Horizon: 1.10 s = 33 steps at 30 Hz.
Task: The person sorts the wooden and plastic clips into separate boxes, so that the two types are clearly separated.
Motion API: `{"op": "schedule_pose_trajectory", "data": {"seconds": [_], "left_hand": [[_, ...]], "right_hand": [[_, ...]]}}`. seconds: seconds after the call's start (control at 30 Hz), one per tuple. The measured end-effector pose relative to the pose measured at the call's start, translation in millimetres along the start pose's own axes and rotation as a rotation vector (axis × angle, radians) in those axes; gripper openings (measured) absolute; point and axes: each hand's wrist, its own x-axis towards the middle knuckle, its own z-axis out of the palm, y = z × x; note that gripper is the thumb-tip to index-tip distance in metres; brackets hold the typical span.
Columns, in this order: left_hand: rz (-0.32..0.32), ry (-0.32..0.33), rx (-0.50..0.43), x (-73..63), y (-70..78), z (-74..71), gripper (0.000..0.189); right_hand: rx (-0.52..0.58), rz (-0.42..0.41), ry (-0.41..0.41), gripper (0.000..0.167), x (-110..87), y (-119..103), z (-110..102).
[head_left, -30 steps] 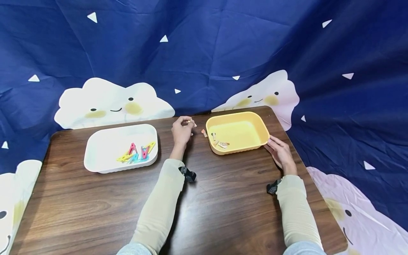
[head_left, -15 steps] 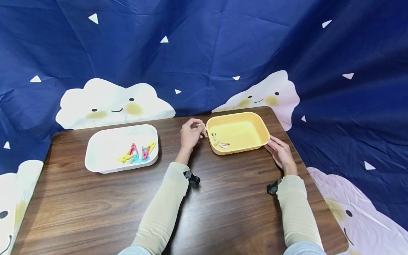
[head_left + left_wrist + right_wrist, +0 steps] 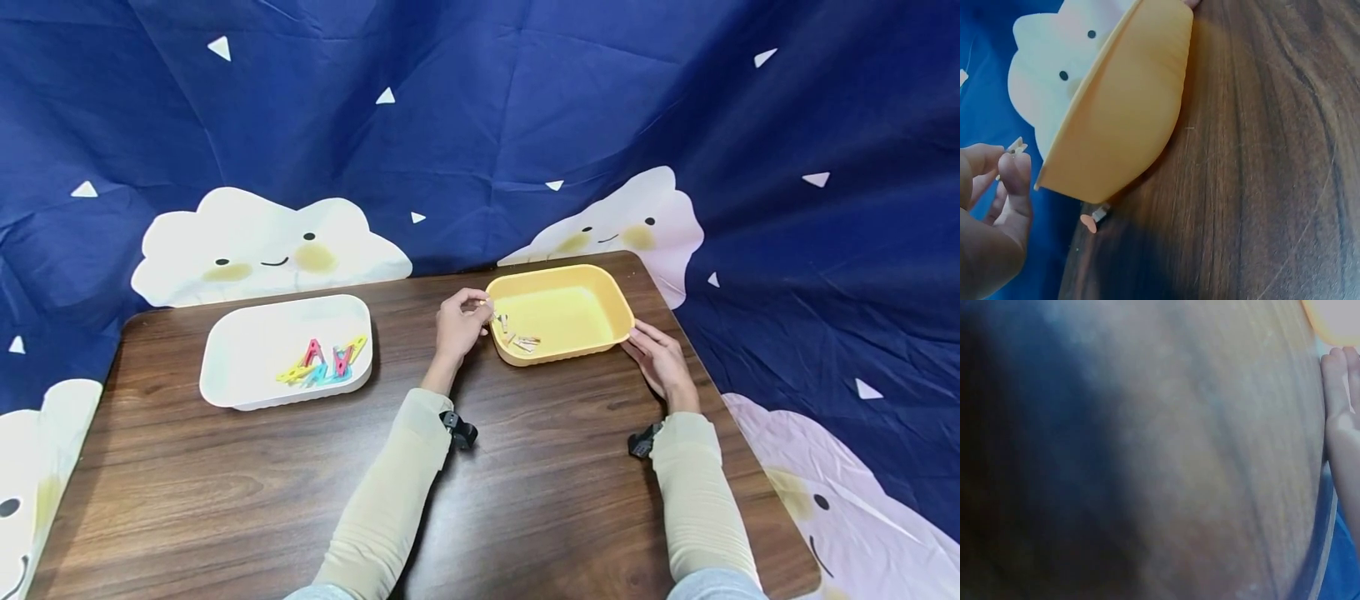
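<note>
My left hand [image 3: 458, 329] is at the left edge of the yellow bin [image 3: 566, 351], thumb and fingers pinching a mini wooden clothespin [image 3: 1016, 147]. The left wrist view has this clothespin close by the bin's rim. On the table beside the bin's outer wall lies another mini clothespin [image 3: 1095, 217] with an orange end, which the left hand hides in the head view. Several mini clothespins [image 3: 527, 342] rest inside the bin, at its left end. My right hand [image 3: 662, 359] touches the bin's front right corner, its fingers mostly straight.
A white bin [image 3: 247, 358] to the left holds several larger plastic clothespins [image 3: 318, 367] in red, yellow and blue. Both bins stand near the back edge of the brown wooden table [image 3: 540, 475]. A blue cloth [image 3: 450, 117] with clouds hangs behind.
My left hand has moved right, from between the bins to the yellow bin's left rim, carrying the mini clothespin. The right hand has stayed at the bin's corner.
</note>
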Motion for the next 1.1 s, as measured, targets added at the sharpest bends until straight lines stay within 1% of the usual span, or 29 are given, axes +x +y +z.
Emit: {"op": "schedule_pose_trajectory", "data": {"seconds": [0.17, 0.3, 0.43, 0.57, 0.73, 0.8, 0.93, 1.1], "left_hand": [[-0.005, -0.014, 0.005, -0.6, 2.2, 5.9, 0.02], [-0.008, -0.017, 0.023, -1.1, 5.3, 10.4, 0.02], [0.004, -0.013, 0.047, -1.9, 6.6, 14.5, 0.016], [0.015, -0.011, 0.082, -2.7, 5.0, 17.7, 0.014], [0.018, -0.038, 0.078, -4.0, 1.8, 17.9, 0.021], [0.023, -0.045, 0.088, -4.2, 0.7, 17.3, 0.022], [0.038, -0.033, 0.15, -4.1, 0.5, 14.7, 0.02], [0.051, 0.003, 0.274, -3.0, 2.1, 11.2, 0.015]], "right_hand": [[-0.002, -0.007, 0.009, 0.029, -0.5, 0.2, 0.4], [-0.025, -0.001, 0.02, 0.028, -0.7, -0.7, 1.3], [-0.034, 0.012, 0.026, 0.028, -1.0, -1.9, 1.7], [-0.026, 0.017, 0.023, 0.027, -1.6, -2.7, 2.1], [-0.001, 0.024, 0.018, 0.027, -2.0, -1.4, 1.8], [-0.012, 0.023, 0.016, 0.027, -1.8, -0.6, 1.0], [-0.027, 0.013, 0.015, 0.028, -0.8, 0.6, 0.2], [0.006, 0.003, 0.01, 0.029, -0.3, -0.3, 0.3]]}}
